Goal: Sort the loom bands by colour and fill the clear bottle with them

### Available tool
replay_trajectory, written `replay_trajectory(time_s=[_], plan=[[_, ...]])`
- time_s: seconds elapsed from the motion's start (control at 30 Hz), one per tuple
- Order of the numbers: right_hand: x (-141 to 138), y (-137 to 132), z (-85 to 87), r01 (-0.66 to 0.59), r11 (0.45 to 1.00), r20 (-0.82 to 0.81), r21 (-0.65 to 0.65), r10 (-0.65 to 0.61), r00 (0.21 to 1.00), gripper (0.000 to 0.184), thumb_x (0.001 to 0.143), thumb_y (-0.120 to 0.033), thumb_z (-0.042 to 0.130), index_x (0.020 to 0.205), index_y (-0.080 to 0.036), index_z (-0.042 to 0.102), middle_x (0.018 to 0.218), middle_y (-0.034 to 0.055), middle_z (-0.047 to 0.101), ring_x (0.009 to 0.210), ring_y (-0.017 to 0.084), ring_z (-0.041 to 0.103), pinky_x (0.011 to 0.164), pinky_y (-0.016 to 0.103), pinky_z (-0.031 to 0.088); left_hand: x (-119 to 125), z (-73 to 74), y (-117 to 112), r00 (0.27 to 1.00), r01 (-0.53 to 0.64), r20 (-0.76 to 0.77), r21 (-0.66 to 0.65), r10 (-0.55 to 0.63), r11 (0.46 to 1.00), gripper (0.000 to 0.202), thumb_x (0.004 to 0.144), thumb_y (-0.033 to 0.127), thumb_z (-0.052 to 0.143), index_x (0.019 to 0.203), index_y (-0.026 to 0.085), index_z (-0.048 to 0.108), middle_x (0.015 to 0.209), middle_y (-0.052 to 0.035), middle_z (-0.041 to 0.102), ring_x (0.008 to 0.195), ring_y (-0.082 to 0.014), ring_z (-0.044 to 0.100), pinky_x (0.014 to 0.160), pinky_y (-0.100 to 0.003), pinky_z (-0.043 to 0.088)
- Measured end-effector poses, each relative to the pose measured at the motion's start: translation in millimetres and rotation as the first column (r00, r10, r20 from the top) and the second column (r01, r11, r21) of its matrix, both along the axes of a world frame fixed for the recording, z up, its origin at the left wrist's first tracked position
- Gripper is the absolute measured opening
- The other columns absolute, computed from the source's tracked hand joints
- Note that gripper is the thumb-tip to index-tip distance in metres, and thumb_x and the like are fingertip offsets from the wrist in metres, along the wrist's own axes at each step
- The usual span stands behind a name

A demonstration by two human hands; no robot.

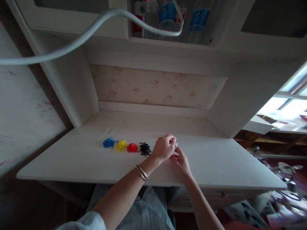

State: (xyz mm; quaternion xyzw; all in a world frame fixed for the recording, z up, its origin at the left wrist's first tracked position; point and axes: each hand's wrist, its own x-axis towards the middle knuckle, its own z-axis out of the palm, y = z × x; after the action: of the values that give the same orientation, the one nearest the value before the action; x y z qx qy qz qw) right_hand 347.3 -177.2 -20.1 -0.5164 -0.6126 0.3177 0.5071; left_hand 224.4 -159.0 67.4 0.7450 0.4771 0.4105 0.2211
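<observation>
Over the white desktop [208, 166], my two hands meet just right of the piles. My left hand [164, 147] is closed, its fingers curled inward; a bit of pink [168, 134] shows at its far side. Close against it is my right hand [181, 162], fingers bent together near more pink. Whatever the fingers hold is mostly hidden. To the left lie small heaps of short, thin pieces in a row: blue [109, 142], yellow [121, 145], red [132, 147] and black [145, 149], the black heap nearest my left hand.
White side panels and an overhead cabinet [153, 48] frame the desk. Bottles [198, 20] stand in its open shelf. A thick white cable [93, 30] crosses the upper view. A drawer knob [224, 194] sits below the front edge; cluttered things lie at the lower right.
</observation>
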Motion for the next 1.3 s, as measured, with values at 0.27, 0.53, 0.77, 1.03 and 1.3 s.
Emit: replay_trajectory(time_s=[0.27, 0.53, 0.77, 1.03, 1.3], plan=[[-0.4, -0.8, 2.4, -0.006, 1.000, -0.005, 0.008, 0.007, 1.000, 0.039, 0.074, -0.036, 0.059, 0.111, -0.022, 0.059, 0.095, 0.0059, 0.066, 0.076, 0.019, 0.063, 0.066, 0.029, 0.053, -2.4, -8.8, -7.9, 0.994, -0.052, 0.096, 0.081, 0.044, 0.995, 0.031, 0.093, 0.027, 0.035, 0.110, 0.018, 0.059, 0.109, -0.0079, 0.062, 0.101, -0.0169, 0.057, 0.092, -0.031, 0.045], [-1.3, 3.2, -3.9, 0.018, 0.999, 0.031, -0.035, -0.017, 0.999, 0.038, 0.073, -0.028, 0.057, 0.110, -0.025, 0.060, 0.099, 0.0049, 0.067, 0.082, 0.022, 0.065, 0.068, 0.031, 0.052, -10.1, -61.4, -24.7, 0.993, -0.051, 0.106, -0.083, 0.059, 0.995, 0.037, 0.089, 0.026, 0.044, 0.125, 0.019, 0.048, 0.122, -0.0093, 0.055, 0.111, -0.0187, 0.053, 0.098, -0.032, 0.042], [-3.7, 5.0, -7.4, -0.048, 0.999, 0.093, -0.024, 0.050, 0.994, 0.048, 0.070, -0.016, 0.051, 0.117, -0.027, 0.058, 0.109, 0.0037, 0.065, 0.094, 0.024, 0.063, 0.082, 0.036, 0.050, -15.4, -70.8, -28.9, 0.995, -0.027, 0.087, -0.158, 0.042, 0.987, 0.040, 0.085, 0.026, 0.050, 0.125, 0.020, 0.048, 0.122, -0.0096, 0.057, 0.109, -0.0201, 0.055, 0.096, -0.032, 0.044], [-40.8, 2.0, 10.8, -0.207, 0.978, 0.071, 0.012, 0.206, 0.976, 0.065, 0.069, -0.015, 0.057, 0.132, -0.028, 0.046, 0.125, 0.0053, 0.055, 0.113, 0.025, 0.053, 0.092, 0.039, 0.047, -53.9, -52.9, -25.1, 0.989, -0.113, 0.086, -0.125, 0.124, 0.986, 0.043, 0.082, 0.037, 0.057, 0.120, 0.019, 0.050, 0.111, -0.0094, 0.061, 0.100, -0.0208, 0.059, 0.089, -0.031, 0.045], [-96.5, 20.4, 37.7, -0.335, 0.941, 0.091, 0.045, 0.331, 0.939, 0.059, 0.075, -0.022, 0.060, 0.132, -0.028, 0.046, 0.123, 0.0050, 0.055, 0.104, 0.020, 0.057, 0.085, 0.037, 0.052, -145.8, -17.4, -20.5, 0.990, -0.042, 0.123, -0.164, 0.063, 0.986, 0.034, 0.081, 0.043, 0.056, 0.110, 0.024, 0.057, 0.100, -0.0029, 0.068, 0.089, -0.0175, 0.063, 0.080, -0.027, 0.048]])
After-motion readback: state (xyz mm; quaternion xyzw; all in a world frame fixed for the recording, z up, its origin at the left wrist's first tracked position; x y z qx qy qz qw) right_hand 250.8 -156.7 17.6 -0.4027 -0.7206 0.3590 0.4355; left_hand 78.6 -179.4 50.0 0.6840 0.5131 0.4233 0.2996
